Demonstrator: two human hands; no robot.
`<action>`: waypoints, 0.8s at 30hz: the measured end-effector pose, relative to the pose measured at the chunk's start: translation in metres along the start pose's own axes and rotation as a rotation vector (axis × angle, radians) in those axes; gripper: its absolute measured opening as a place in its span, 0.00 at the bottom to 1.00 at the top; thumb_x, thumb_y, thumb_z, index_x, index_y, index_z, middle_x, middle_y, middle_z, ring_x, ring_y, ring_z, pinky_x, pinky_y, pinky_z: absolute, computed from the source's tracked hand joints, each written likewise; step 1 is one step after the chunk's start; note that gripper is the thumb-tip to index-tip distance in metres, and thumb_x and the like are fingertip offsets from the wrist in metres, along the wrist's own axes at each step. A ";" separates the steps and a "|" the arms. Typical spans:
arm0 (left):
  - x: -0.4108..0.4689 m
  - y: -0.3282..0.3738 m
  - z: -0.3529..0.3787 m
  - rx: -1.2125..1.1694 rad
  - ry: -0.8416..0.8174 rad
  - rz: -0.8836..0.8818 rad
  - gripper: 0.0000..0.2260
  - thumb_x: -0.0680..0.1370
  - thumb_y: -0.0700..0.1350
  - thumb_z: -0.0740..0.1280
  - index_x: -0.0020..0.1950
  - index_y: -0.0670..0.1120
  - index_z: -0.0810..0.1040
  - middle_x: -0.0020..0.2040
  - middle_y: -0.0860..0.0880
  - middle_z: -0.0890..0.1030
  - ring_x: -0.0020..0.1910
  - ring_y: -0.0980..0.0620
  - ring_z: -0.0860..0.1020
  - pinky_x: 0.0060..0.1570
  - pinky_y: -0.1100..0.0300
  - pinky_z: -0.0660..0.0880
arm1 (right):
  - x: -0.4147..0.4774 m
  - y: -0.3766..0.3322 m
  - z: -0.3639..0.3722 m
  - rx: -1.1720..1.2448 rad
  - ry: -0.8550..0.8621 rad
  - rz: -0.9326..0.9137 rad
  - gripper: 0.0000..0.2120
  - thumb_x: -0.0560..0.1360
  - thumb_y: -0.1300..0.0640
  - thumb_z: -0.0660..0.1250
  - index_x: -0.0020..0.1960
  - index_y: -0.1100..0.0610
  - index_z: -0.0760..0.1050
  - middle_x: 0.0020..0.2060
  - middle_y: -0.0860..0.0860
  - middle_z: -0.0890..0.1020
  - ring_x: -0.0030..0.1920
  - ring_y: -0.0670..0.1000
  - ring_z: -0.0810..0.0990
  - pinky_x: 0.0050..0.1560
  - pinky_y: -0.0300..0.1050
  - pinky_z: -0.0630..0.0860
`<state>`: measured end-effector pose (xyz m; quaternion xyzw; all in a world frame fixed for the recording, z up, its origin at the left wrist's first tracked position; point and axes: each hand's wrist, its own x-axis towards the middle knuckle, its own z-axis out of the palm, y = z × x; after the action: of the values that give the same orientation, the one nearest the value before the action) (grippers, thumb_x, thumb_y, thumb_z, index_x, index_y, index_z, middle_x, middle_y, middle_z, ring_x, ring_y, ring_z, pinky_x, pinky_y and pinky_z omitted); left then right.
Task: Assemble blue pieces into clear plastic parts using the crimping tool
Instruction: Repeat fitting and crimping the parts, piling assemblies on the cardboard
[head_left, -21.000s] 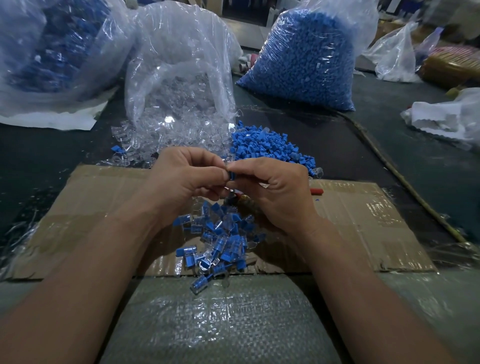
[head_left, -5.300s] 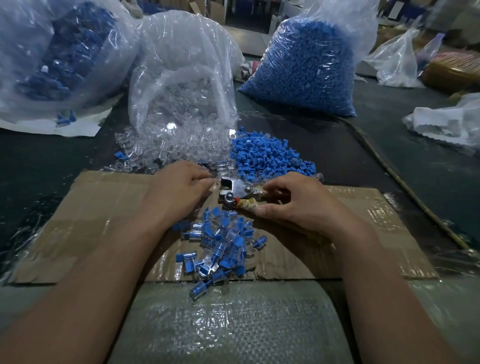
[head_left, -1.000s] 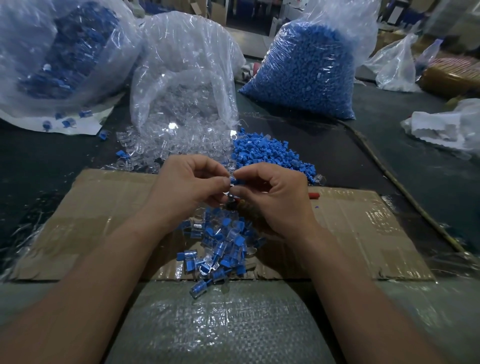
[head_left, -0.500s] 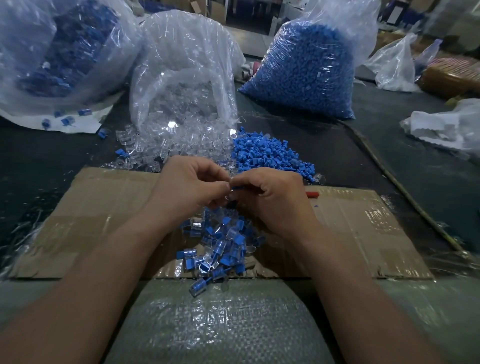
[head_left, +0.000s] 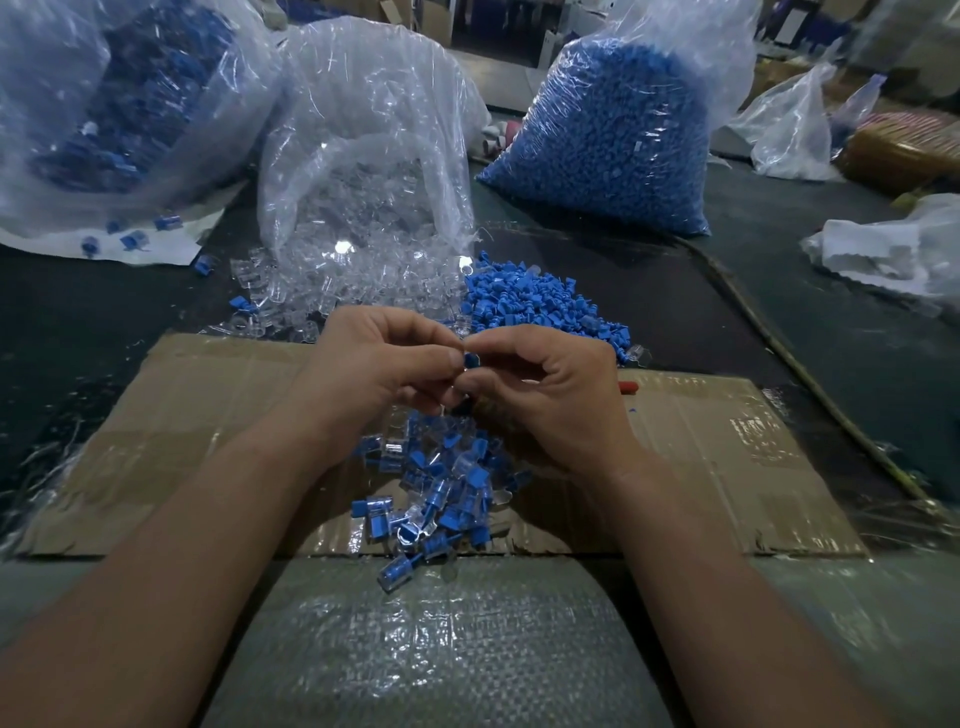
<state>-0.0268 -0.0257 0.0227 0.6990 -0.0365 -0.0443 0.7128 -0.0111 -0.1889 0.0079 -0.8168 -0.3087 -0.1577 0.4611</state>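
My left hand (head_left: 374, 364) and my right hand (head_left: 545, 395) meet fingertip to fingertip above the cardboard sheet (head_left: 727, 457). Between them a small blue piece (head_left: 470, 359) shows, pinched by both thumbs and forefingers; any clear part around it is hidden by the fingers. Under the hands lies a heap of assembled blue-and-clear parts (head_left: 441, 493). Loose blue pieces (head_left: 535, 301) are piled behind the right hand, and clear plastic parts (head_left: 353, 280) spill from an open bag (head_left: 363, 130). Of the crimping tool only a red handle tip (head_left: 627, 387) shows beside my right hand.
A full bag of blue pieces (head_left: 608, 135) stands at the back right. A bag of finished parts (head_left: 104, 104) sits at the back left on white paper. Crumpled plastic bags (head_left: 893, 249) lie at the far right. A woven sack (head_left: 441, 649) covers my lap at the front.
Five seconds ago my right hand held the crimping tool; it now lies under that hand. Over the last second both hands stayed together, working the small piece, with only slight finger shifts.
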 end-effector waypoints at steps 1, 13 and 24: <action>0.000 0.000 0.000 -0.007 0.003 -0.005 0.01 0.67 0.35 0.69 0.37 0.40 0.78 0.27 0.46 0.80 0.25 0.54 0.78 0.26 0.66 0.75 | 0.000 0.001 0.000 -0.005 0.000 -0.013 0.13 0.67 0.61 0.74 0.51 0.60 0.81 0.43 0.48 0.82 0.43 0.46 0.82 0.47 0.44 0.79; 0.004 -0.003 -0.002 0.018 0.002 -0.033 0.04 0.70 0.30 0.67 0.37 0.38 0.77 0.27 0.45 0.80 0.24 0.53 0.78 0.24 0.66 0.74 | 0.000 0.003 -0.001 -0.030 -0.024 -0.091 0.12 0.67 0.62 0.72 0.50 0.61 0.80 0.42 0.46 0.80 0.45 0.46 0.80 0.47 0.38 0.78; 0.005 -0.007 -0.003 0.031 -0.019 -0.028 0.05 0.69 0.31 0.68 0.36 0.40 0.78 0.28 0.45 0.81 0.25 0.53 0.79 0.24 0.68 0.73 | 0.000 0.001 -0.005 -0.066 -0.050 -0.079 0.11 0.66 0.62 0.74 0.48 0.59 0.81 0.40 0.50 0.83 0.39 0.46 0.81 0.42 0.41 0.79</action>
<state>-0.0215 -0.0237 0.0153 0.7101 -0.0343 -0.0602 0.7007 -0.0103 -0.1934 0.0103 -0.8224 -0.3471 -0.1654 0.4194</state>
